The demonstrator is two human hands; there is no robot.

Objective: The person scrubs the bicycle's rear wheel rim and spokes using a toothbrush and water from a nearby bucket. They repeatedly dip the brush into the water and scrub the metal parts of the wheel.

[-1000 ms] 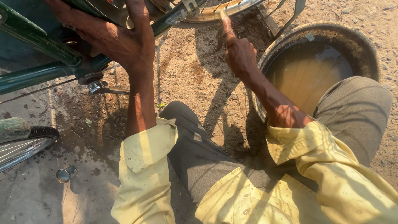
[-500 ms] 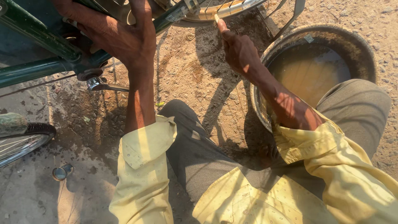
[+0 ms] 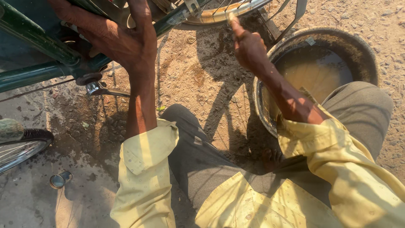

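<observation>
1. Fingers of the left hand (image 3: 114, 40) curl closed over the green bicycle frame (image 3: 38, 71); a metal pedal crank (image 3: 101, 89) juts out just below them.
2. Right hand (image 3: 249, 46) is mostly closed, its forefinger raised and touching the wheel rim (image 3: 219, 14) above.
3. Beside the right forearm sits a metal basin (image 3: 363, 46) of murky water.
4. Far lower left of both hands lies a small metal cylinder (image 3: 60, 179).

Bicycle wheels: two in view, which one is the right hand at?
The wheel at the top, its pale rim just beyond the right hand. The other wheel, with a black tyre, lies at the left edge, away from both hands.
</observation>
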